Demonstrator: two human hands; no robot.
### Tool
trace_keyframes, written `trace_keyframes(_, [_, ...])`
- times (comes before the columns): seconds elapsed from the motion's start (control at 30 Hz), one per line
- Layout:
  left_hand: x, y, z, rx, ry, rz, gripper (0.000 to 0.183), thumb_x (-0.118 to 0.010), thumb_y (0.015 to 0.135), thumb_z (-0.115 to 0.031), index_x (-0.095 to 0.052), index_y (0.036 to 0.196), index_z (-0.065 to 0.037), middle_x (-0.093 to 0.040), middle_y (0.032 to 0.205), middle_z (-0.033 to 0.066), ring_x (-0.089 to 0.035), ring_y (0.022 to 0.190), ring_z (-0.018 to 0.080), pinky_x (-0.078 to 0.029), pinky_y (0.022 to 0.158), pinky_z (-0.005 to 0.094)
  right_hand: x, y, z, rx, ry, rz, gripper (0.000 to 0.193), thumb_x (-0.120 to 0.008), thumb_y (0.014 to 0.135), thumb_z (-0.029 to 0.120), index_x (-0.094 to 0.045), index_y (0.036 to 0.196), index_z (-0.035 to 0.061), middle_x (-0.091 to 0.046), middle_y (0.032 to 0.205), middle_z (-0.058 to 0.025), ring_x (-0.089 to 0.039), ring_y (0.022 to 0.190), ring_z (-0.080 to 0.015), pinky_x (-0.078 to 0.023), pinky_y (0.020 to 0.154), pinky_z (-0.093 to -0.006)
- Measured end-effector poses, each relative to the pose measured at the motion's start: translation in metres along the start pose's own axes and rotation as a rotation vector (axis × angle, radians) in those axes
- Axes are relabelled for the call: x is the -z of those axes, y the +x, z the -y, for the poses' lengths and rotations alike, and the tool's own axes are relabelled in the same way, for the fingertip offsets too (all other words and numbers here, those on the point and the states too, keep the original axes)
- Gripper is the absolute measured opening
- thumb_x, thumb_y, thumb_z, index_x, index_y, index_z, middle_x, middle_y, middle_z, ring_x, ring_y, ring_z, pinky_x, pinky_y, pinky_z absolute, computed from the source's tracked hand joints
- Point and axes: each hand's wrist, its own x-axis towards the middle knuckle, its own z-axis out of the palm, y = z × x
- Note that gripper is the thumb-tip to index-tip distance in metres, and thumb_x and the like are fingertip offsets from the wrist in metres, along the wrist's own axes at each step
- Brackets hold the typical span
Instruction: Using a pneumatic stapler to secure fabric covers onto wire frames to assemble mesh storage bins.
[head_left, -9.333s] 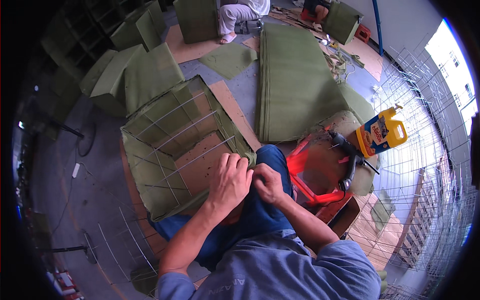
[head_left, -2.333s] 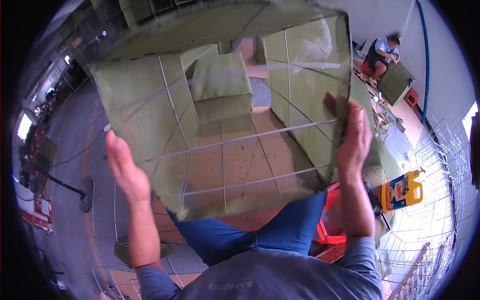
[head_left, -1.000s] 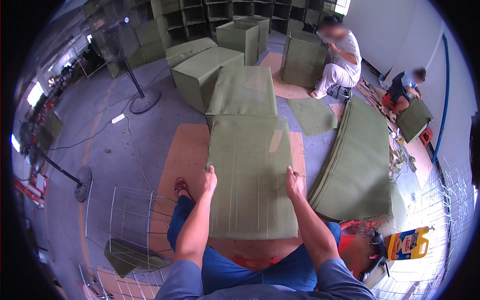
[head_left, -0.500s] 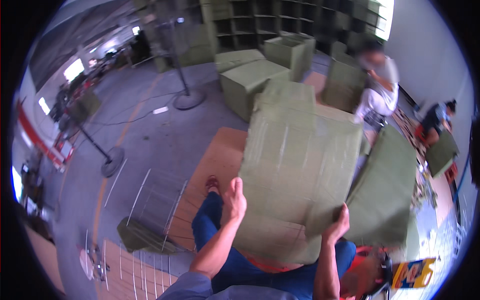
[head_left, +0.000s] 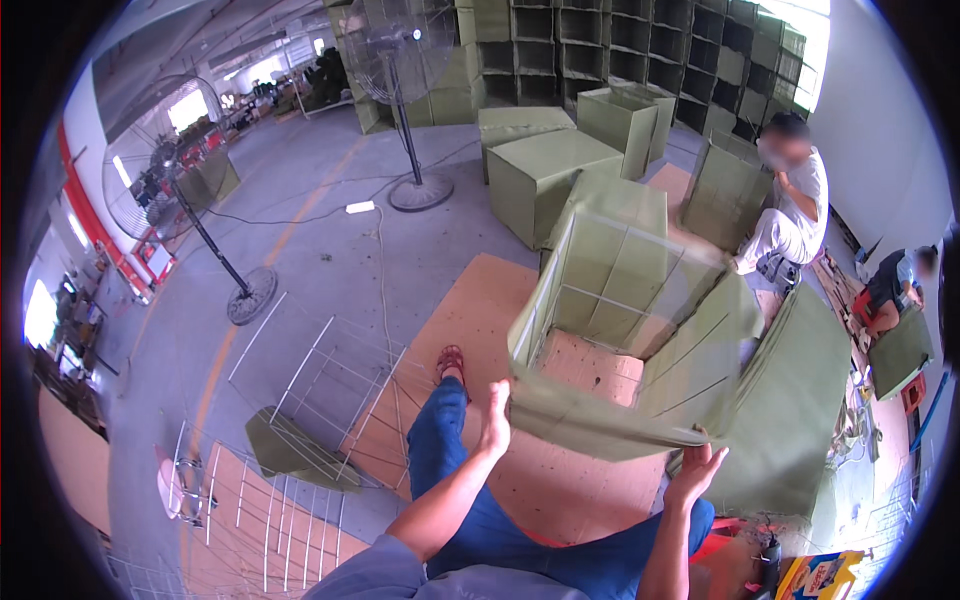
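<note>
Both hands met the near side of an olive fabric-covered wire box (head_left: 630,340). Her or his left hand (head_left: 494,418) lay flat with fingers pressed together against the box's near left corner, while the right hand (head_left: 697,470) was spread open beneath the near right corner, palm up, cupping rather than gripping. The box hung tilted above the brown cardboard sheet (head_left: 480,310) on the floor, its open mouth facing back toward the person, the far end leaning toward the stacked green boxes (head_left: 555,170).

Neither hand seemed closed around a wire, so the box looked liable to tip forward or slide off the palms; the loose fabric at the near lower edge sagged and might fold underneath. A bare wire frame (head_left: 330,380) stood just left of the person's outstretched leg (head_left: 440,450), close enough to snag a swung corner. Another person (head_left: 790,215) sat beyond the far edge.
</note>
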Motion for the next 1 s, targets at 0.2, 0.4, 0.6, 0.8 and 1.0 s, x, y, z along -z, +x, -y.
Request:
trace_keyframes(0.2, [-0.106, -0.070, -0.143, -0.744, 0.750, 0.311, 0.046, -0.067, 0.101, -0.041, -0.071, 0.118, 0.001, -0.076, 0.101, 0.0150, -0.072, 0.101, 0.0312, -0.053, 0.096, 0.0440, -0.051, -0.064, 0.032, 0.441, -0.518, 0.434, 0.072, -0.033, 0.110, 0.055, -0.069, 0.130, -0.0045, -0.073, 0.128, -0.0199, -0.062, 0.132, -0.0329, -0.038, 0.120, -0.0457])
trace_keyframes(0.4, [-0.165, -0.010, -0.210, -1.230, 1.279, 0.407, 0.060, -0.087, 0.084, -0.030, -0.064, 0.132, -0.003, -0.075, 0.112, 0.0204, -0.071, 0.107, 0.0428, -0.055, 0.101, 0.0512, -0.115, -0.032, 0.096, 0.886, -1.062, 0.260, 0.044, -0.069, 0.095, 0.013, -0.063, 0.137, 0.0037, -0.063, 0.144, -0.0174, -0.058, 0.136, -0.0359, -0.033, 0.123, -0.0528])
trace_keyframes(0.6, [-0.176, 0.008, -0.168, -0.624, 1.603, 0.932, 0.023, -0.079, 0.089, -0.020, -0.066, 0.095, -0.002, -0.073, 0.086, 0.0230, -0.073, 0.087, 0.0422, -0.057, 0.078, 0.0520, -0.088, 0.058, 0.094, 0.689, -1.775, 0.759, 0.013, -0.064, 0.093, 0.020, -0.071, 0.101, 0.0124, -0.074, 0.091, -0.0123, -0.072, 0.099, -0.0313, -0.044, 0.109, -0.0486])
trace_keyframes(0.8, [-0.150, -0.029, -0.203, -0.666, 1.531, 1.028, 0.020, -0.074, 0.091, -0.018, -0.065, 0.078, -0.005, -0.067, 0.069, 0.0201, -0.070, 0.072, 0.0419, -0.055, 0.066, 0.0522, -0.062, 0.001, 0.128, 0.728, -1.568, 0.977, 0.010, -0.067, 0.093, 0.021, -0.070, 0.089, 0.0120, -0.068, 0.074, -0.0104, -0.070, 0.081, -0.0334, -0.057, 0.083, -0.0469])
trace_keyframes(1.0, [-0.117, -0.082, -0.211, -0.523, 1.502, 1.164, 0.018, -0.073, 0.092, -0.018, -0.065, 0.081, -0.006, -0.069, 0.072, 0.0172, -0.069, 0.073, 0.0422, -0.054, 0.066, 0.0512, -0.025, -0.074, 0.160, 0.720, -1.451, 0.978, 0.013, -0.077, 0.088, 0.016, -0.074, 0.099, 0.0097, -0.075, 0.096, -0.0089, -0.072, 0.100, -0.0288, -0.052, 0.107, -0.0482])
